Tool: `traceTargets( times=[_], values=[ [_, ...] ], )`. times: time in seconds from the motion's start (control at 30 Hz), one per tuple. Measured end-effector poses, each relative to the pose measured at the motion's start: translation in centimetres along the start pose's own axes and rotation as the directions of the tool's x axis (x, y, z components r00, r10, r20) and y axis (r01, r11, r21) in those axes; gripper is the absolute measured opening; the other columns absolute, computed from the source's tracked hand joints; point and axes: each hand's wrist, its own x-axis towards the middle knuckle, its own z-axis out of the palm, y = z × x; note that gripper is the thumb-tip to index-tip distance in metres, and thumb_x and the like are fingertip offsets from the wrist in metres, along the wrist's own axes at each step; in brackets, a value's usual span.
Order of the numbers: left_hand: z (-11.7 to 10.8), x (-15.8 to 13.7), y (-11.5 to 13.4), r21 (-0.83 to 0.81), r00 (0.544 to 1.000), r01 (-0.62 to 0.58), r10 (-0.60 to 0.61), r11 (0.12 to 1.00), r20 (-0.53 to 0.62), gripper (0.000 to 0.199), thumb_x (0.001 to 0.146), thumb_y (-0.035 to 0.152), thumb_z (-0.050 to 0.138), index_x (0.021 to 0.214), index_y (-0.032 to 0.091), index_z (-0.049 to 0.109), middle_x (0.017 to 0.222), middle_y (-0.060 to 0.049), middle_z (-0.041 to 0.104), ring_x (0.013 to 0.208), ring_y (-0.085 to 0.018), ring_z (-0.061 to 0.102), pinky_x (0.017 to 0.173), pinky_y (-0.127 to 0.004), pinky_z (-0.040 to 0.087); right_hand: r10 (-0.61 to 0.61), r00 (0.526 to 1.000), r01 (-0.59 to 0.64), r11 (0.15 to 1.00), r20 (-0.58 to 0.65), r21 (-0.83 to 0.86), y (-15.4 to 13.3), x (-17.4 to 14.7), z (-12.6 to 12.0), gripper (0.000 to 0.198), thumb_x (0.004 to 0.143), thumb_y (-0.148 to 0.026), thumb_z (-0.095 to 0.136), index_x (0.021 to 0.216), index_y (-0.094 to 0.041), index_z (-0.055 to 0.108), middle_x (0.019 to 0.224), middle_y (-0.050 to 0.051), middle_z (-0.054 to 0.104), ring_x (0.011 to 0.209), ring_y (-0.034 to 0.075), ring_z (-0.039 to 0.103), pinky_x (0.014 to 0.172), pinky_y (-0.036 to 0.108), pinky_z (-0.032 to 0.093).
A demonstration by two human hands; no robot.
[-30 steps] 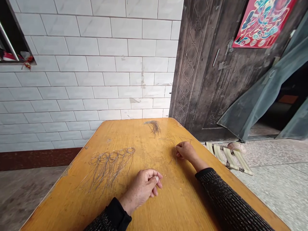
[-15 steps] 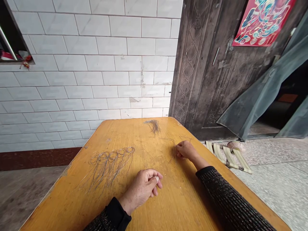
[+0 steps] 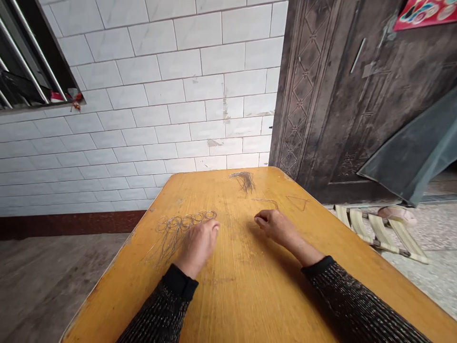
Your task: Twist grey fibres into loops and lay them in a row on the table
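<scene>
On the table lies a row of wire loops [image 3: 187, 221] with long loose tails, left of the middle. My left hand [image 3: 199, 245] rests over the right end of this row, fingers curled and turned away from the camera, covering some of the tails. What they grip, if anything, is hidden. Across from it, my right hand [image 3: 276, 226] hovers low over the table with thumb and fingertips pinched together; I cannot make out what is between them. Just beyond it lies a bent thin wire [image 3: 266, 200]. Farther back sits a bundle of bent wires [image 3: 246, 181].
The yellow wooden table [image 3: 228, 309] meets a white tiled wall [image 3: 207, 62]. A thin wire triangle [image 3: 299, 202] lies near the table's right edge. Beyond that edge, a low seat with pale straps [image 3: 378, 228] stands on the floor by a dark door [image 3: 328, 105].
My left hand has moved forward and left to the wire loops, its fingers now curled tighter. The right hand has moved slightly toward the middle, away from the wires beside it. The view has turned left.
</scene>
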Motion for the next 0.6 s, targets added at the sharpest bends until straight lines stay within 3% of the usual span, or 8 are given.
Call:
traceTargets(
  times=[0.03,0.13,0.3,0.47,0.6],
  values=[
    [-0.3,0.2,-0.6,0.141,0.999,0.039,-0.044,0.989,0.033,0.022,0.085,0.023,0.039,0.086,0.019,0.061,0.084,-0.006,0.065,0.077,-0.018,0.059,0.066,-0.027,0.038,-0.036,0.999,0.036,0.999,0.004,-0.028,-0.5,-0.3,0.5,0.023,0.078,-0.021,0.046,0.076,-0.016,0.068,0.073,0.007,0.067,0.068,0.017,0.06,0.055,0.022,0.035],
    [-0.7,0.6,-1.4,0.248,0.993,0.09,-0.105,0.965,0.05,0.014,0.08,0.026,0.05,0.076,0.019,0.061,0.075,-0.005,0.064,0.073,-0.02,0.059,0.063,-0.028,0.037,-0.096,0.994,0.1,0.99,0.047,-0.094,-1.7,-1.3,1.5,0.024,0.08,-0.021,0.044,0.08,-0.017,0.068,0.083,0.009,0.069,0.078,0.02,0.061,0.059,0.024,0.037],
    [-0.6,0.4,-1.7,0.343,0.991,0.134,-0.136,0.93,-0.019,0.017,0.083,0.026,0.044,0.09,0.02,0.058,0.093,-0.008,0.062,0.082,-0.022,0.057,0.066,-0.029,0.037,-0.13,0.985,0.147,0.977,0.115,-0.153,-2.3,-2.2,2.2,0.026,0.082,-0.022,0.043,0.082,-0.018,0.068,0.085,0.01,0.069,0.08,0.02,0.062,0.06,0.024,0.036],
    [-0.2,0.6,-2.8,0.381,0.993,0.101,-0.119,0.919,0.025,0.013,0.08,0.022,0.047,0.078,0.019,0.059,0.084,-0.005,0.062,0.076,-0.021,0.058,0.062,-0.028,0.036,-0.14,0.985,0.155,0.975,0.103,-0.159,-2.2,-2.4,2.3,0.026,0.082,-0.023,0.042,0.082,-0.018,0.067,0.084,0.009,0.069,0.08,0.02,0.062,0.059,0.024,0.035],
    [0.1,0.7,-3.1,0.38,0.994,0.094,-0.11,0.92,0.021,0.013,0.081,0.023,0.046,0.083,0.02,0.058,0.085,-0.005,0.063,0.076,-0.021,0.058,0.06,-0.028,0.036,-0.147,0.984,0.164,0.971,0.105,-0.175,-2.3,-2.4,2.4,0.025,0.082,-0.022,0.042,0.081,-0.018,0.067,0.083,0.009,0.069,0.079,0.02,0.062,0.059,0.025,0.035]
  ],
)
